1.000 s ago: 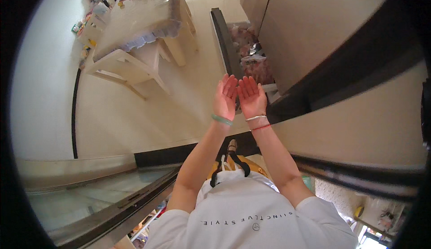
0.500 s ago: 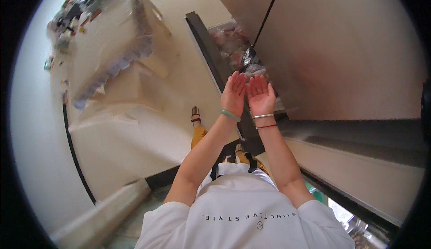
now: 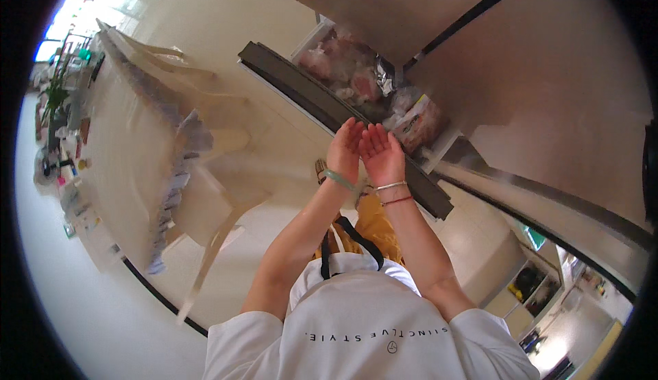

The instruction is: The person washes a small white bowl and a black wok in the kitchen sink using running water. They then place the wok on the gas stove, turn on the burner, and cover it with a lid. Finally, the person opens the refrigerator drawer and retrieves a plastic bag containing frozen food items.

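My left hand and my right hand are held out side by side, palms up, fingers stretched and slightly curled. Neither holds anything. Just beyond the fingertips is a pulled-out freezer drawer with a long dark front. Inside lie frosty plastic bags of pinkish meat. A silvery crumpled wrapper sits among them. Closer to my right hand is a printed clear package of reddish food. From this view I cannot tell whether my fingers touch the drawer front.
Large pale fridge doors rise above the drawer at the right. To the left stands a table with a pale cover and a ruffled edge, a beige chair beside it. Shelves appear at the lower right.
My view has turned, and more of the drawer and its bags now shows. My hands stay palms up together, now in front of the drawer's dark edge.
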Demonstrator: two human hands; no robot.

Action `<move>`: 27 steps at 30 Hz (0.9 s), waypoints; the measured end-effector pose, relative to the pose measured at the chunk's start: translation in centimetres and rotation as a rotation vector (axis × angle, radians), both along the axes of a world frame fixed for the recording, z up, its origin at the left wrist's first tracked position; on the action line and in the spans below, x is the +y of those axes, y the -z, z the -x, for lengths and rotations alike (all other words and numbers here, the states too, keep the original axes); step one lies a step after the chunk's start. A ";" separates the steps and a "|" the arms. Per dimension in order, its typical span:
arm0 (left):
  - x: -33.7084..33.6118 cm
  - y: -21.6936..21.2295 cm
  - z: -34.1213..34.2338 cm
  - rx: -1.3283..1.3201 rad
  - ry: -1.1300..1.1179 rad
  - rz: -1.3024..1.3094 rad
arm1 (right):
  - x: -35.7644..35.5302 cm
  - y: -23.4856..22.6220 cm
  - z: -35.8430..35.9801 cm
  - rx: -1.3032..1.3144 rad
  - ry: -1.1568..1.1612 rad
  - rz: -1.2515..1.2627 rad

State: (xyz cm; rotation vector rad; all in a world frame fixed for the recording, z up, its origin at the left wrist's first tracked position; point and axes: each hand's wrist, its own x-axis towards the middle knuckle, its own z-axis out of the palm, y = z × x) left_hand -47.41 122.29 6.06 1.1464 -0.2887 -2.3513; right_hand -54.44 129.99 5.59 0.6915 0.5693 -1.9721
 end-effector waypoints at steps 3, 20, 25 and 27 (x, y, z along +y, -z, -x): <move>-1.5 -0.3 0.1 0.021 0.066 -0.002 | -1.1 0.3 0.3 0.021 0.067 -0.022; -5.3 -0.2 2.2 -0.028 0.159 0.201 | -10.6 9.3 9.2 1.038 -0.876 -0.806; -8.6 0.6 4.4 -0.009 0.106 0.166 | -13.6 17.9 10.3 1.095 -0.975 -0.866; -9.8 0.9 5.4 -0.046 0.122 0.165 | -13.3 20.2 9.8 1.123 -0.982 -0.822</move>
